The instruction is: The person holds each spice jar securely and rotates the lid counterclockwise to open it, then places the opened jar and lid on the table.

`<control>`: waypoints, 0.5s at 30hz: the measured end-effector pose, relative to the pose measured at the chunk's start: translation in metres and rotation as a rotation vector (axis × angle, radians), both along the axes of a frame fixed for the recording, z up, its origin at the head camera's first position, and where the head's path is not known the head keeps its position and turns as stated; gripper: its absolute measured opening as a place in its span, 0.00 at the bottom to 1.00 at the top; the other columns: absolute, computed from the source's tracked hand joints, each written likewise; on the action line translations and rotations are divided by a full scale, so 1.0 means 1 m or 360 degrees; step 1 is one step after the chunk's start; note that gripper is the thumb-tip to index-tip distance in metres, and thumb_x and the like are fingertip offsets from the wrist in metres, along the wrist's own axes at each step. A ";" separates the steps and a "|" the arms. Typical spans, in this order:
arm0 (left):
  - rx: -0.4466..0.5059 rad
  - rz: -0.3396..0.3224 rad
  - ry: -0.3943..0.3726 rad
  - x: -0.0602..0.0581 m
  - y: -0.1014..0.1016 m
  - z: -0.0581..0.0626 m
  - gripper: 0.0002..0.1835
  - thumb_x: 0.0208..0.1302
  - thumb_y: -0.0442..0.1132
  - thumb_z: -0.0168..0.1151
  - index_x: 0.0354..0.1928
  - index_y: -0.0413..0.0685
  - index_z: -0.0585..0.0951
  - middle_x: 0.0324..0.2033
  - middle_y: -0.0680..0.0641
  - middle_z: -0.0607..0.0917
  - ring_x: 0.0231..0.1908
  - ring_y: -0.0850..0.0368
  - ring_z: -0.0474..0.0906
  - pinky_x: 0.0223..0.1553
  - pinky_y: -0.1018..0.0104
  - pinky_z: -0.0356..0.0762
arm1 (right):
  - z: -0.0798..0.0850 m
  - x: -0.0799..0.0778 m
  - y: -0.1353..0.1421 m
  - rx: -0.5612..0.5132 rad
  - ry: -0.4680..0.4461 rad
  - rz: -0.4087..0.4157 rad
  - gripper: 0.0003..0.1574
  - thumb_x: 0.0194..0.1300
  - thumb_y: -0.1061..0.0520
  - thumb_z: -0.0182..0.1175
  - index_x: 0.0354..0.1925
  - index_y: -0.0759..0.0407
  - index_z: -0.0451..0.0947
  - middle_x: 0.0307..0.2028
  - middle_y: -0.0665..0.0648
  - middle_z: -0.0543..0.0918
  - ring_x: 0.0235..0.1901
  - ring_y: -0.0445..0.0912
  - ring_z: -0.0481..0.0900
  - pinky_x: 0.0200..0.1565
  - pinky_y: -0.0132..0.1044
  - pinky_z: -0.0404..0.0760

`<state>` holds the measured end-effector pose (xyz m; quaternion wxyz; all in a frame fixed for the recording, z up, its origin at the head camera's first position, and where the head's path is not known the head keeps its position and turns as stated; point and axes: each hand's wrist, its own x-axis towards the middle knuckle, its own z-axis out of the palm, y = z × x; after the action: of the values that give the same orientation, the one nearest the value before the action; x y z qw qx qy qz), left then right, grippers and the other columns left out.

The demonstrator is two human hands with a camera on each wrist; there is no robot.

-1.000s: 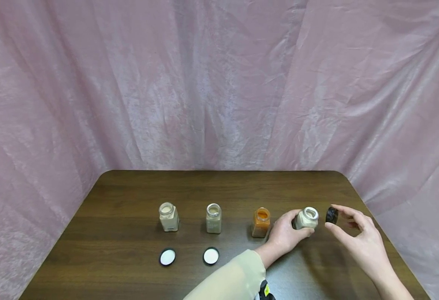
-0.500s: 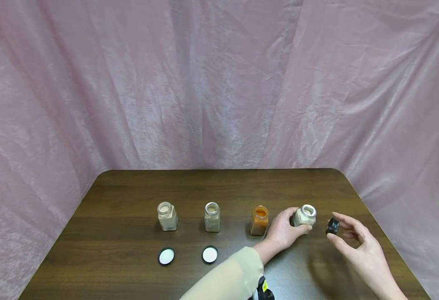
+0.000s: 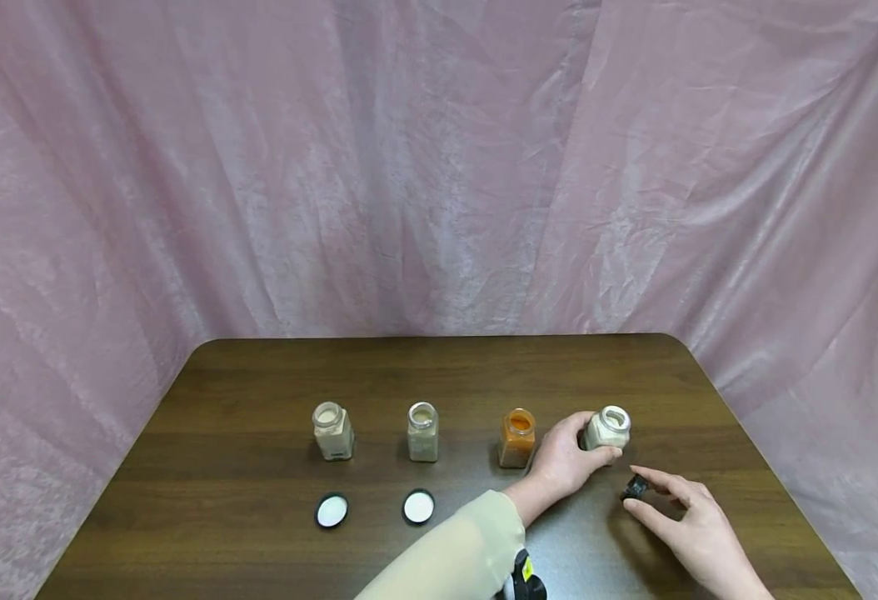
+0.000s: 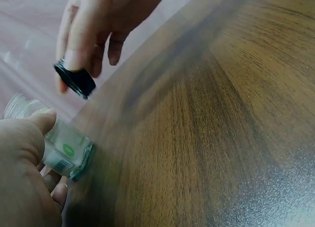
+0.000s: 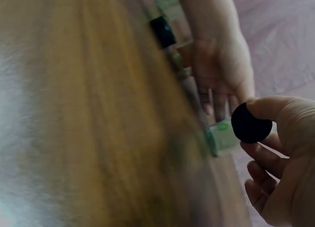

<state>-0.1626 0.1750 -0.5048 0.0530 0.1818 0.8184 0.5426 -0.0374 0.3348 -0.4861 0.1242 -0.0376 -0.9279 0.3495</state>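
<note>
My left hand [image 3: 565,454] grips an uncapped glass spice jar [image 3: 608,428] of pale powder near the table's right side. In the left wrist view that jar [image 4: 66,145] shows a green mark and a barcode at its lower part. Between thumb and fingers my right hand [image 3: 690,521] pinches a black jar lid [image 3: 636,487], held above the table in front of the jar. The right wrist view shows the lid [image 5: 251,123] as a dark disc that overlaps part of the jar [image 5: 224,137].
Left of my left hand stands an open jar of orange powder [image 3: 517,440]. Two more open jars, one greenish [image 3: 423,433] and one cream [image 3: 333,432], stand farther left. Two lids [image 3: 418,507] [image 3: 331,511] lie white side up before them. A pink curtain [image 3: 439,167] hangs behind the table.
My right hand has moved down and toward me with the lid, now lower and slightly left, and the lid has tilted. My left hand stays on the jar.
</note>
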 end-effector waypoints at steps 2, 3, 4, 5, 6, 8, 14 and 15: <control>-0.0007 0.0001 0.0002 0.000 0.000 0.000 0.24 0.55 0.47 0.79 0.55 0.57 0.84 0.44 0.63 0.85 0.45 0.70 0.78 0.50 0.72 0.74 | -0.004 0.000 -0.003 -0.0003 -0.0048 -0.0010 0.28 0.61 0.45 0.75 0.58 0.49 0.84 0.45 0.47 0.85 0.47 0.34 0.69 0.44 0.27 0.71; -0.0007 0.0000 0.0001 0.000 0.000 0.000 0.24 0.55 0.48 0.79 0.55 0.57 0.84 0.44 0.63 0.85 0.45 0.70 0.78 0.50 0.72 0.74 | -0.006 -0.001 -0.005 -0.0012 -0.0061 0.0002 0.28 0.61 0.46 0.76 0.57 0.50 0.84 0.44 0.46 0.85 0.46 0.35 0.72 0.44 0.27 0.73; -0.0008 -0.0001 0.0002 -0.001 0.000 0.000 0.25 0.55 0.48 0.79 0.55 0.56 0.84 0.44 0.63 0.85 0.45 0.70 0.78 0.50 0.72 0.74 | -0.008 -0.001 -0.007 -0.0012 -0.0070 0.0005 0.28 0.60 0.46 0.76 0.56 0.51 0.84 0.44 0.46 0.85 0.46 0.36 0.73 0.44 0.28 0.74; -0.0009 -0.0001 0.0004 -0.001 0.000 -0.001 0.25 0.55 0.48 0.79 0.55 0.56 0.84 0.44 0.63 0.85 0.45 0.70 0.78 0.50 0.72 0.74 | -0.009 -0.002 -0.008 -0.0012 -0.0078 0.0015 0.28 0.59 0.46 0.77 0.56 0.51 0.84 0.44 0.46 0.86 0.45 0.36 0.74 0.44 0.29 0.75; -0.0009 -0.0002 0.0005 -0.001 0.000 -0.001 0.25 0.55 0.48 0.79 0.55 0.56 0.84 0.44 0.63 0.85 0.45 0.70 0.78 0.50 0.72 0.74 | -0.011 -0.002 -0.009 -0.0014 -0.0083 0.0028 0.27 0.59 0.47 0.77 0.55 0.52 0.84 0.44 0.46 0.86 0.45 0.37 0.75 0.43 0.30 0.75; -0.0015 0.0000 0.0006 -0.001 0.000 -0.001 0.25 0.55 0.48 0.79 0.55 0.56 0.84 0.44 0.63 0.85 0.45 0.70 0.78 0.50 0.72 0.74 | -0.013 -0.002 -0.011 -0.0025 -0.0095 0.0057 0.27 0.58 0.49 0.78 0.55 0.52 0.84 0.45 0.46 0.86 0.44 0.38 0.77 0.43 0.32 0.77; -0.0016 0.0001 -0.0005 -0.001 0.001 -0.001 0.25 0.55 0.48 0.79 0.55 0.57 0.84 0.45 0.64 0.85 0.46 0.70 0.78 0.50 0.72 0.75 | -0.019 -0.001 -0.013 -0.0002 -0.0096 0.0081 0.28 0.53 0.52 0.80 0.53 0.52 0.83 0.46 0.47 0.84 0.46 0.42 0.75 0.44 0.34 0.78; -0.0014 0.0001 -0.0006 -0.001 0.001 -0.001 0.25 0.55 0.48 0.79 0.55 0.57 0.84 0.45 0.64 0.85 0.46 0.70 0.78 0.50 0.72 0.75 | -0.020 -0.002 -0.013 0.0014 -0.0082 0.0082 0.29 0.52 0.52 0.81 0.52 0.52 0.84 0.46 0.47 0.84 0.46 0.42 0.73 0.44 0.34 0.78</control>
<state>-0.1633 0.1758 -0.5059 0.0550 0.1803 0.8206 0.5395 -0.0390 0.3217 -0.5065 0.0915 -0.0221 -0.9329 0.3475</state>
